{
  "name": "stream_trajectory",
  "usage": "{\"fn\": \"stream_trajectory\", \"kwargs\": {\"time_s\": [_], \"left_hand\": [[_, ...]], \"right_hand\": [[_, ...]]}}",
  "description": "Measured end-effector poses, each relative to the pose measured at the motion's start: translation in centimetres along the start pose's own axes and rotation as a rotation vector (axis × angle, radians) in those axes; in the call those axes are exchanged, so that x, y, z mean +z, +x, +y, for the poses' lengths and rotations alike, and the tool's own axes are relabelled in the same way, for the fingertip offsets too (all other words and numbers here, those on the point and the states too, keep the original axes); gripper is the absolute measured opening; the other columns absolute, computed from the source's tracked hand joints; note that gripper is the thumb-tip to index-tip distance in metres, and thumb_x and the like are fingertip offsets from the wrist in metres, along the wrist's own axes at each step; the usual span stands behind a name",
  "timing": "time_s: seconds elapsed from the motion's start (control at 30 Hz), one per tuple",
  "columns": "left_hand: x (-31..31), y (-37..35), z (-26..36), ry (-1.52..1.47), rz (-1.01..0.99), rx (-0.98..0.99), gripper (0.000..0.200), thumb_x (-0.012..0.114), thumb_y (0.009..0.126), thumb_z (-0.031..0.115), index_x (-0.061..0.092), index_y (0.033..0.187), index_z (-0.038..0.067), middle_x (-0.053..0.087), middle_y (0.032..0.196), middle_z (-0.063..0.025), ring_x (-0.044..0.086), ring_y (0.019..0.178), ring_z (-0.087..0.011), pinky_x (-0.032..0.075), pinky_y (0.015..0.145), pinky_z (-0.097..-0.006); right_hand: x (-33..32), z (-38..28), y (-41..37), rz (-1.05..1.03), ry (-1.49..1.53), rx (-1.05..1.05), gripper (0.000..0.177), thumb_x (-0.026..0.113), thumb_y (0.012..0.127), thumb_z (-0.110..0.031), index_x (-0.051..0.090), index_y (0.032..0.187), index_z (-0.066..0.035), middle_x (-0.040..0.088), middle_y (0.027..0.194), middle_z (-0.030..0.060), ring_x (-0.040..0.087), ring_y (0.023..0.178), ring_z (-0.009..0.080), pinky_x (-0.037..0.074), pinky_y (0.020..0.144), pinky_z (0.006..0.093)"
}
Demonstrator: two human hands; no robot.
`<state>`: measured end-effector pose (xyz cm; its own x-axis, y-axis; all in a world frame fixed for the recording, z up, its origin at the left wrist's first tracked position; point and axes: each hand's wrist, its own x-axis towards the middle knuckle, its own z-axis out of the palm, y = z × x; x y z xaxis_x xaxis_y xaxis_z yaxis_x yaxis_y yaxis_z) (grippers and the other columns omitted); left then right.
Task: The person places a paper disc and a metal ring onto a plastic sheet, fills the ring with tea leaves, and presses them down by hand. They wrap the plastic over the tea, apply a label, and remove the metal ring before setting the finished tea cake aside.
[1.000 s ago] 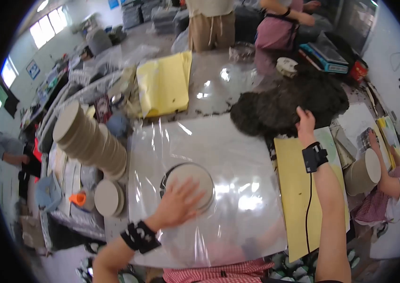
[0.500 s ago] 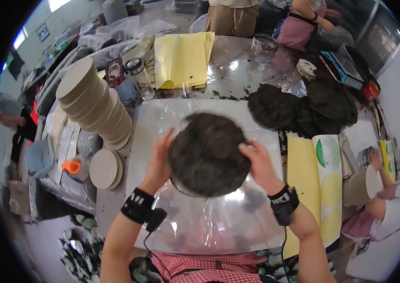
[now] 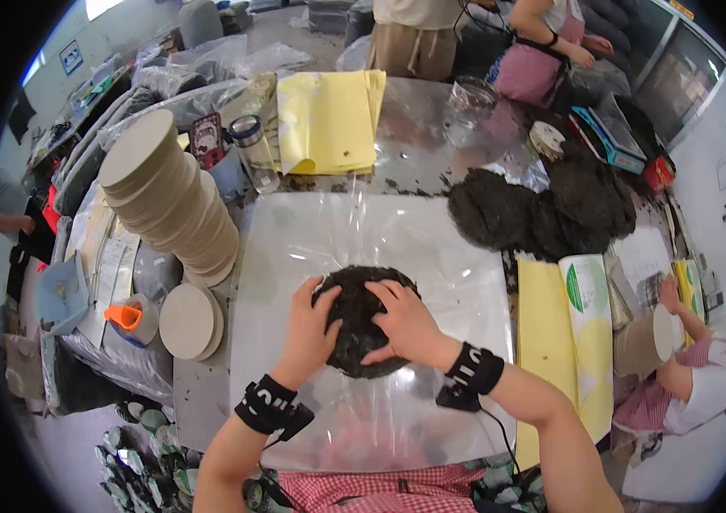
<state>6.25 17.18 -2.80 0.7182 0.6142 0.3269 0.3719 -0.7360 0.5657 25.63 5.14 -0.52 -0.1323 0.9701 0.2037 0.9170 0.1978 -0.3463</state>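
A dark, round, fibrous cake (image 3: 353, 312) lies on a clear plastic sheet over a white board (image 3: 295, 235). My left hand (image 3: 307, 333) rests on the cake's left side, fingers bent and apart, thumb on the top. From the right, my right hand (image 3: 406, 325) reaches across the cake with spread fingers touching its upper surface. Both palms face down, and parts of the cake are hidden under the fingers. Each wrist wears a black band.
Stacked pale discs (image 3: 158, 188) lean at the left, beside a jar (image 3: 253, 154). Yellow sheets (image 3: 324, 124) lie at the back. More dark fibrous cakes (image 3: 543, 205) are piled back right, above yellow label sheets (image 3: 543, 342). Co-workers stand behind and at the right.
The dark cake went from held up between both hands to lying lower on the plastic sheet. My hands shifted from its sides onto its top.
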Motion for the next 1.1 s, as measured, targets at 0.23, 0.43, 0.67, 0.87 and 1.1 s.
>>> {"fn": "stream_trajectory", "kwargs": {"time_s": [0.23, 0.43, 0.67, 0.87, 1.1], "left_hand": [[-0.4, 3.1, 1.4, 0.315, -0.574, 0.283, 0.114, 0.095, 0.053, 0.028, 0.038, 0.142, -0.015, 0.052, 0.123, -0.0194, 0.063, 0.108, -0.0328, 0.056, 0.087, -0.0349], [3.3, 3.4, 0.1, 0.441, -0.685, 0.188, 0.093, 0.097, 0.046, 0.019, 0.052, 0.122, -0.009, 0.054, 0.124, -0.0209, 0.071, 0.088, -0.0302, 0.061, 0.075, -0.0334], [2.6, 3.5, 1.5, 0.505, -0.679, 0.174, 0.104, 0.098, 0.05, 0.022, 0.046, 0.132, -0.014, 0.052, 0.13, -0.0221, 0.072, 0.093, -0.0309, 0.061, 0.075, -0.0338], [-3.8, 5.5, 0.8, -0.063, -0.583, 0.096, 0.037, 0.076, 0.084, 0.031, 0.069, 0.11, 0.005, 0.069, 0.094, -0.0176, 0.068, 0.093, -0.0367, 0.054, 0.081, -0.0446], [2.6, 10.9, -14.5, -0.161, 0.137, -0.489, 0.031, 0.077, 0.087, 0.016, 0.066, 0.113, 0.001, 0.072, 0.099, -0.0104, 0.068, 0.085, -0.0232, 0.052, 0.073, -0.0346]], "right_hand": [[0.9, -1.8, 1.5, -0.044, -0.079, 0.195, 0.093, 0.097, 0.041, -0.026, 0.056, 0.118, 0.006, 0.045, 0.139, 0.0191, 0.049, 0.12, 0.0367, 0.048, 0.101, 0.0423], [5.0, -2.0, 2.4, -0.223, -0.306, 0.356, 0.087, 0.095, 0.05, -0.031, 0.058, 0.12, 0.004, 0.048, 0.139, 0.0189, 0.05, 0.121, 0.035, 0.052, 0.092, 0.0405], [0.0, -0.1, -1.3, -0.448, -0.111, -0.003, 0.049, 0.073, 0.082, -0.048, 0.072, 0.081, 0.0, 0.071, 0.091, 0.0181, 0.065, 0.093, 0.0333, 0.05, 0.079, 0.0398], [-0.2, 0.5, -1.8, -0.018, 0.051, -0.026, 0.046, 0.064, 0.092, -0.043, 0.068, 0.069, -0.004, 0.068, 0.075, 0.0112, 0.064, 0.076, 0.0311, 0.051, 0.076, 0.0405], [3.0, -0.5, 0.3, -0.193, -0.054, -0.219, 0.066, 0.069, 0.085, -0.043, 0.054, 0.145, -0.022, 0.041, 0.155, 0.0179, 0.031, 0.145, 0.0481, 0.015, 0.117, 0.0718]]}}
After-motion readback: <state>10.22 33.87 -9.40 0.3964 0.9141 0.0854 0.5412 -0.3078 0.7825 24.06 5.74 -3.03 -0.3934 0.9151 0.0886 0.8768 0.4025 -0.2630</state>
